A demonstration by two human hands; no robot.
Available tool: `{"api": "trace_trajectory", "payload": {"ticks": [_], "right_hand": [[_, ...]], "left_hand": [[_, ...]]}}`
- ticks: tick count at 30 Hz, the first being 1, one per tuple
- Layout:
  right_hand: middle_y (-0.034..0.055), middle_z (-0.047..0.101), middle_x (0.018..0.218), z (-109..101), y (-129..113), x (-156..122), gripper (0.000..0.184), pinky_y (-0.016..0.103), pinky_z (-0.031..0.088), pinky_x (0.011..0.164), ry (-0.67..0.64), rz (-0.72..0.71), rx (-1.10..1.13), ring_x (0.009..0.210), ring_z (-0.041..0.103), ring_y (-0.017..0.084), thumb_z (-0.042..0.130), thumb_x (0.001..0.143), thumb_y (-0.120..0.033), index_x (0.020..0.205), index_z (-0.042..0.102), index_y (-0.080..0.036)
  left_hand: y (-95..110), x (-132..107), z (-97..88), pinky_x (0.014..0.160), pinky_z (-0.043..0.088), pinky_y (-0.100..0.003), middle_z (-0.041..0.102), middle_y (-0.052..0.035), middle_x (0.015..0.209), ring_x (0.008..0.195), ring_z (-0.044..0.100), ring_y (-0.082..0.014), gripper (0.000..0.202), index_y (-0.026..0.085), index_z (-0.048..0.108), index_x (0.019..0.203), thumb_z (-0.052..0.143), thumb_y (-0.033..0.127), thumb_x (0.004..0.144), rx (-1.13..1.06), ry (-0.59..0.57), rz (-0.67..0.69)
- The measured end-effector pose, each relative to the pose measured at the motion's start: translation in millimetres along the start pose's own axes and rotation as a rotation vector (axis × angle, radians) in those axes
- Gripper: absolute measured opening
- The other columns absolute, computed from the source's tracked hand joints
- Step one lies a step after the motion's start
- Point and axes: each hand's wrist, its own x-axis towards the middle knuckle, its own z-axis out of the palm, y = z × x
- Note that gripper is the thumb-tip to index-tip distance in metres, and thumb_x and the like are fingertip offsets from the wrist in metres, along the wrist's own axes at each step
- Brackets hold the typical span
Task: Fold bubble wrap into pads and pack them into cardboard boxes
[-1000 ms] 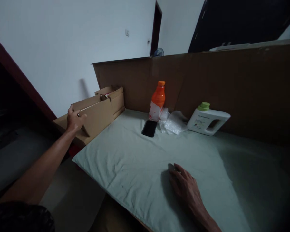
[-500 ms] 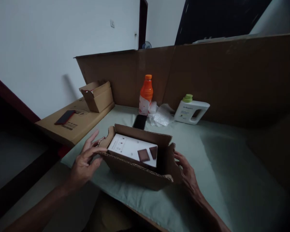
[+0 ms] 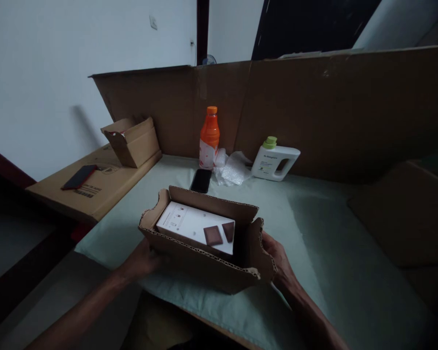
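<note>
An open-topped cardboard box (image 3: 204, 265) with cut, ragged rims sits in front of me on the pale green cloth. Inside it lies a white carton (image 3: 191, 224) printed with brown chocolate-like squares. My left hand (image 3: 148, 260) grips the box low at its left end, thumb side toward the front wall; most of its fingers are hidden behind the cardboard. At the opposite end, my right hand (image 3: 279, 257) is closed around the right side, its fingertips out of sight behind the raised end wall.
Beyond the box are a black phone (image 3: 201, 181), an orange-capped bottle (image 3: 209, 138), bubble wrap (image 3: 234, 169) and a white jug with green cap (image 3: 275, 161). On the left, a flat carton (image 3: 91, 204) bears a smaller box (image 3: 140, 146) and a dark flat object (image 3: 79, 177). A cardboard wall (image 3: 314, 107) stands behind.
My left hand, earlier spread at the box's left rim, has dropped lower and closed on that end. My right hand stays at the right end. The view has shifted slightly right.
</note>
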Motion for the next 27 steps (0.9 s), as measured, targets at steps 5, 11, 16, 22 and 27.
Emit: {"api": "trace_trajectory", "payload": {"ticks": [5, 11, 16, 22, 27], "right_hand": [[0.0026, 0.070, 0.072, -14, -19, -27, 0.029, 0.028, 0.053, 0.059, -0.194, 0.056, 0.024, 0.063, 0.062, 0.019, 0.059, 0.082, -0.045, 0.091, 0.068, -0.020], [0.0022, 0.062, 0.064, -14, -44, -42, 0.019, 0.026, 0.050, 0.055, -0.036, -0.075, -0.085, 0.061, 0.057, 0.018, 0.053, 0.078, -0.040, 0.069, 0.057, -0.023], [0.0034, 0.061, 0.063, -30, -34, -15, 0.023, 0.026, 0.048, 0.050, 0.180, -0.049, -0.115, 0.059, 0.054, 0.019, 0.056, 0.075, -0.044, 0.065, 0.055, -0.024], [0.0023, 0.060, 0.058, -56, -14, 17, 0.032, 0.026, 0.046, 0.047, 0.183, -0.027, -0.119, 0.055, 0.054, 0.018, 0.061, 0.076, -0.049, 0.059, 0.054, -0.023], [0.0029, 0.059, 0.050, -83, -17, 65, 0.034, 0.028, 0.043, 0.039, 0.101, -0.008, -0.219, 0.044, 0.051, 0.017, 0.061, 0.072, -0.052, 0.055, 0.057, -0.023]], "left_hand": [[-4, -4, 11.5, 0.095, 0.058, -0.051, 0.073, -0.0112, 0.122, 0.115, 0.066, -0.0378, 0.062, 0.022, 0.066, 0.122, 0.078, 0.041, 0.064, -0.021, 0.027, -0.014], [-1, 3, 32.9, 0.104, 0.053, -0.052, 0.072, -0.0129, 0.122, 0.123, 0.062, -0.0371, 0.060, 0.021, 0.064, 0.124, 0.077, 0.045, 0.071, -0.096, 0.035, -0.031], [24, 52, 62.4, 0.111, 0.046, -0.049, 0.066, -0.0146, 0.132, 0.131, 0.057, -0.0340, 0.068, 0.019, 0.057, 0.132, 0.077, 0.043, 0.072, -0.215, -0.028, 0.082], [19, 82, 81.8, 0.112, 0.044, -0.049, 0.059, -0.0178, 0.139, 0.132, 0.055, -0.0339, 0.079, 0.016, 0.042, 0.144, 0.074, 0.041, 0.076, -0.256, -0.011, 0.142], [7, 71, 79.2, 0.119, 0.035, -0.052, 0.050, -0.0163, 0.150, 0.143, 0.041, -0.0363, 0.081, 0.021, 0.027, 0.155, 0.064, 0.039, 0.085, -0.250, -0.034, 0.168]]}}
